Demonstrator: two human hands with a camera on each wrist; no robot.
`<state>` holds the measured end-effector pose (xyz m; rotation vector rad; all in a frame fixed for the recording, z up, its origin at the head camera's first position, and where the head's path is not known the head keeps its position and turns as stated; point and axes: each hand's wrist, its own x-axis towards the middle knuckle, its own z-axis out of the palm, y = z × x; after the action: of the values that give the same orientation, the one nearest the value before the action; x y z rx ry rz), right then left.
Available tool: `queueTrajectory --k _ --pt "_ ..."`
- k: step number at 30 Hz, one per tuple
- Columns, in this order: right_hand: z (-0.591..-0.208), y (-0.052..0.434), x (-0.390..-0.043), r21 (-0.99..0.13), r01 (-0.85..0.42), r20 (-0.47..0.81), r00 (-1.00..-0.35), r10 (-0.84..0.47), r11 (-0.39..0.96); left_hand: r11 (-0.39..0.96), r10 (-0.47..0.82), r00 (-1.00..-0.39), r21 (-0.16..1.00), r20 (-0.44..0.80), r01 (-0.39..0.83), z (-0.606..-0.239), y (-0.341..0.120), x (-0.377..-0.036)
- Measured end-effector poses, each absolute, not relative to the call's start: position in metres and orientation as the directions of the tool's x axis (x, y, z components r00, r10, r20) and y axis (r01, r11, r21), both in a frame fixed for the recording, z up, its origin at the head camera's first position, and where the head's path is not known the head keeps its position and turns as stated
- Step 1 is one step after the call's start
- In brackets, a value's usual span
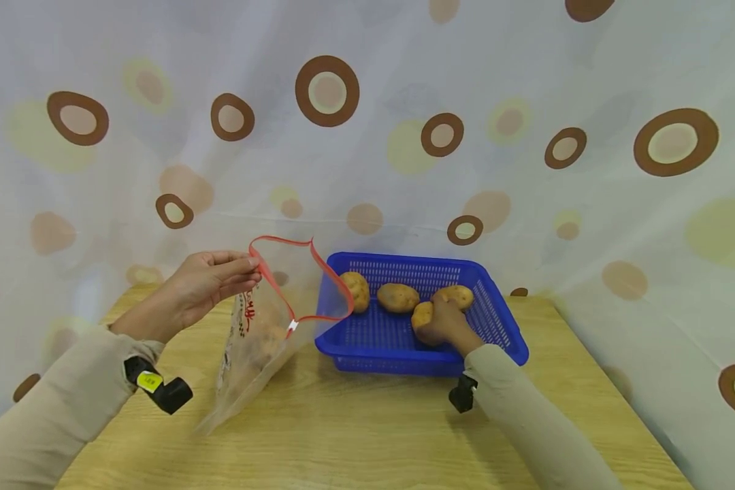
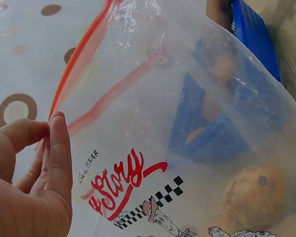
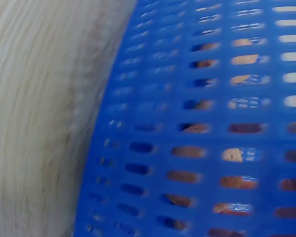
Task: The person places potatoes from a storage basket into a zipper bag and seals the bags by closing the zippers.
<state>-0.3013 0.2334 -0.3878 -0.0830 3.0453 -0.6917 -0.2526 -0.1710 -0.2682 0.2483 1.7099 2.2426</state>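
Left hand (image 1: 205, 286): pinching the red zip rim of the clear printed bag (image 1: 254, 340), lifting it so the mouth gapes toward the blue basket (image 1: 502, 320). Right hand (image 1: 444, 327): down inside the basket, fingers curled round one potato (image 1: 422, 314), the grip itself partly hidden. Three more potatoes alongside in the basket; at least one already low in the bag (image 2: 254, 195). Bag bottom resting on the wooden tabletop (image 1: 373, 429), just beside the basket for a short carry.
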Motion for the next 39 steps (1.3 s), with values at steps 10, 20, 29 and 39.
queueTrajectory --k 10,20,29,39 --pt "-0.365 0.23 -0.3 -0.525 -0.113 0.06 -0.994 -0.096 0.844 -0.233 0.354 -0.934 0.962 -0.05 -0.14 -0.27 -0.171 -0.251" --pt "-0.317 0.211 -0.282 -0.652 -0.09 0.062 -0.996 -0.065 0.753 -0.227 0.353 -0.934 0.965 -0.047 -0.135 -0.27 -0.17 -0.252" --pt "-0.281 0.186 -0.263 -0.764 -0.185 0.123 -0.982 -0.141 0.618 -0.237 0.358 -0.933 0.963 -0.033 -0.125 -0.265 -0.167 -0.255" --pt "-0.263 0.156 -0.247 -0.773 -0.322 0.244 -0.946 -0.213 0.546 -0.228 0.355 -0.934 0.964 -0.047 -0.135 -0.266 -0.17 -0.252"
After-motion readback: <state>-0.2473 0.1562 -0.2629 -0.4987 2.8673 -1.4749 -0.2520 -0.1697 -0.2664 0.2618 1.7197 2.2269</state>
